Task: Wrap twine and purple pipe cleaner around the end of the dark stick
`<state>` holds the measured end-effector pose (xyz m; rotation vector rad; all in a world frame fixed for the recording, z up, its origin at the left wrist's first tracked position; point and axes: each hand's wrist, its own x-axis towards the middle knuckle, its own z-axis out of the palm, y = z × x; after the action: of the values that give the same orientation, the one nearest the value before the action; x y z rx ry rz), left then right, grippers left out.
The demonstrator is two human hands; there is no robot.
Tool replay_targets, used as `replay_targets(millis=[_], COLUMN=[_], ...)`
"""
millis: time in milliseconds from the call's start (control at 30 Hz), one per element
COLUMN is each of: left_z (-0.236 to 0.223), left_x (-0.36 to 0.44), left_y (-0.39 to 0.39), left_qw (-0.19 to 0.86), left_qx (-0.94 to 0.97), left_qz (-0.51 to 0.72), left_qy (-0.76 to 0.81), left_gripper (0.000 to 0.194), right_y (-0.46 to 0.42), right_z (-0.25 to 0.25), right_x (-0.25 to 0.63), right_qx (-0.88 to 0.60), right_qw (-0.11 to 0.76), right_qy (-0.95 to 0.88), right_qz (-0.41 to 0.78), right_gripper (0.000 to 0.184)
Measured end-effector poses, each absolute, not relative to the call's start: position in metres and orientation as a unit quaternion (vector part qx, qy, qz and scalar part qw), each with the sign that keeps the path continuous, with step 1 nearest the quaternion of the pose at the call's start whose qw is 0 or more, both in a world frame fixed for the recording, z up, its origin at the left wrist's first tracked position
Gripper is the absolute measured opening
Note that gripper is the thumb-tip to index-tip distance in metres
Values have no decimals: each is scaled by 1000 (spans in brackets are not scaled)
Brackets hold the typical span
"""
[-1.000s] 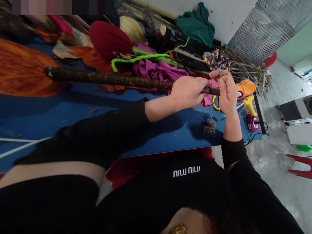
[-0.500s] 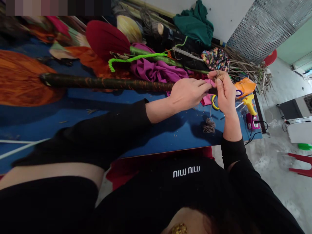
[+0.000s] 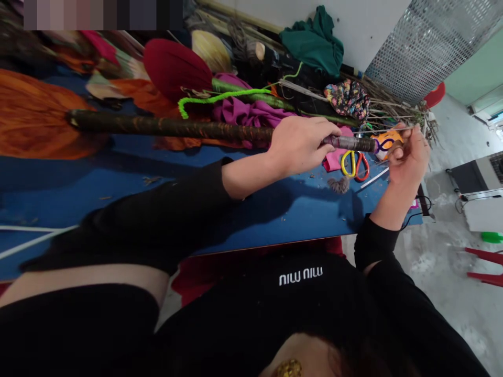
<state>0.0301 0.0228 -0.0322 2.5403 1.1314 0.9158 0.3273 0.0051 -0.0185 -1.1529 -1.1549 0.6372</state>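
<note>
A long dark stick [image 3: 176, 127] with a mottled bark-like surface lies across in front of me. Orange cloth [image 3: 35, 118] is gathered at its left end. My left hand [image 3: 301, 144] is closed around the stick near the right end, which has grey cord wrapped round it [image 3: 351, 143]. Beyond that end, my right hand [image 3: 411, 154] pinches a thin cord [image 3: 387, 130] stretched out from the stick. A small bundle of grey yarn [image 3: 338, 184] rests on the blue table below. Part of the cord is too thin to trace.
Yellow-and-red-handled scissors [image 3: 349, 164] and a white stick [image 3: 374, 178] lie on the blue table [image 3: 251, 209]. Behind the stick are purple cloth [image 3: 247, 115], a green fuzzy stem [image 3: 223, 95], a dark red padded shape [image 3: 176, 68] and dry twigs [image 3: 387, 104].
My right hand has moved right, away from the stick, drawing the cord out. The wrapped end and the scissors' handles now show. My left hand stays on the stick.
</note>
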Motion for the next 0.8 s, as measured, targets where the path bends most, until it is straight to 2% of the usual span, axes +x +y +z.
replay_targets(millis=[233,367,433,533,567,633,733,800], left_z=[0,14,15,13,12,11,11,11], left_x=[11,3,3,7,8,10,10,10], left_y=[21,19,19,20,21,21,21,23], left_qw=[139,132,133,132,131,130,128,121], left_qx=[853,848,844,842,841,839,835,833], left_qz=[342,359,361,367,368,371,379,386], left_qy=[369,368,372,374,374,377,377,377], left_gripper=[36,40,41,40,39,38,37,38], right_y=[30,38,36,27,23,13,-3,-15], right_z=[-37,-50,-51,-51,-51,-53,-52,-48], right_x=[324,307,294,262,250,228,209,206], right_qx=[-567,-638,-612,-488,-446,-409,-421,-444], right_qw=[648,560,555,589,580,566,543,554], right_qy=[-440,-521,-562,-617,-634,-650,-663,-673], right_qz=[255,88,47,185,250,299,297,210], right_gripper=[44,36,30,31,32,40,39,38])
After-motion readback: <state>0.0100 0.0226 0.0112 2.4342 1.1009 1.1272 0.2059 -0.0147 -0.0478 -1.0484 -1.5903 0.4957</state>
